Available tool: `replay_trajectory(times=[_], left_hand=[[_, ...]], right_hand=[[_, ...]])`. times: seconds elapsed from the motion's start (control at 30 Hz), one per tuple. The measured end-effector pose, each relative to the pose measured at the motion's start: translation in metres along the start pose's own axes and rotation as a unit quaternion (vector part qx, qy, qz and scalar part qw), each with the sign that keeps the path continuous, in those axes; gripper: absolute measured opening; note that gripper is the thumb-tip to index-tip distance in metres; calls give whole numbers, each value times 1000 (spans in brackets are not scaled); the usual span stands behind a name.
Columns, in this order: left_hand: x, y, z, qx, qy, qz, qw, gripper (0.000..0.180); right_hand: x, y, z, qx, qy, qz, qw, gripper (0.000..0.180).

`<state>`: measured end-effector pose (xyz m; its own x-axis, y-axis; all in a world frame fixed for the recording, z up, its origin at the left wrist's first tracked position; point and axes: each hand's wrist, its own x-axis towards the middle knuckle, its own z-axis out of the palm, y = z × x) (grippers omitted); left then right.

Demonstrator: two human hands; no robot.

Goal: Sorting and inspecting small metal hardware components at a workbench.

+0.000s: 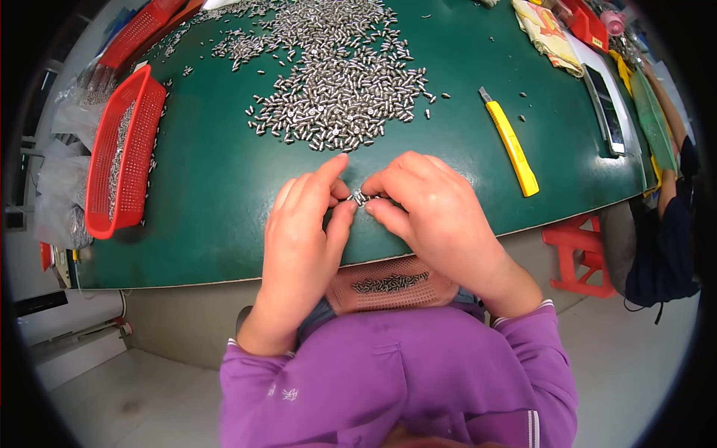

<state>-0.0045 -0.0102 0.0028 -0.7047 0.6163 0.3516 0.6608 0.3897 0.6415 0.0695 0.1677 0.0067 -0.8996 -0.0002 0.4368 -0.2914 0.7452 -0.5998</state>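
Observation:
Between my fingertips, close to the front edge of the green table point(202, 224), are a few small shiny metal pins point(360, 198). My left hand point(299, 224) pinches at them from the left, its thumb and forefinger curled together. From the other side my right hand point(437, 205) does the same, thumb and fingers closed on the pins. The fingertips partly hide how many there are. Just beyond my hands spreads a large heap of similar metal pins point(336, 97). Below my wrists, a pink perforated basket point(340, 297) on my lap holds more of these pieces.
A long red basket point(140, 172) with small metal parts stands at the left. On the right lie a yellow utility knife point(511, 148), blade tip out, a phone point(605, 112) and a patterned cloth point(549, 33). Beyond the right edge are a red stool point(579, 254) and another person point(665, 246).

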Motion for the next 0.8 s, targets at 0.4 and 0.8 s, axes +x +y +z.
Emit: replay_trajectory(times=[0.4,0.8], left_hand=[[-2,4,4,-38,7,-13,999,67],[5,1,9,-29,20,9,999,57]], right_hand=[[1,0,-4,11,-13,-1,1000,15],[7,-5,-3,-19,-16,14,1000,11]])
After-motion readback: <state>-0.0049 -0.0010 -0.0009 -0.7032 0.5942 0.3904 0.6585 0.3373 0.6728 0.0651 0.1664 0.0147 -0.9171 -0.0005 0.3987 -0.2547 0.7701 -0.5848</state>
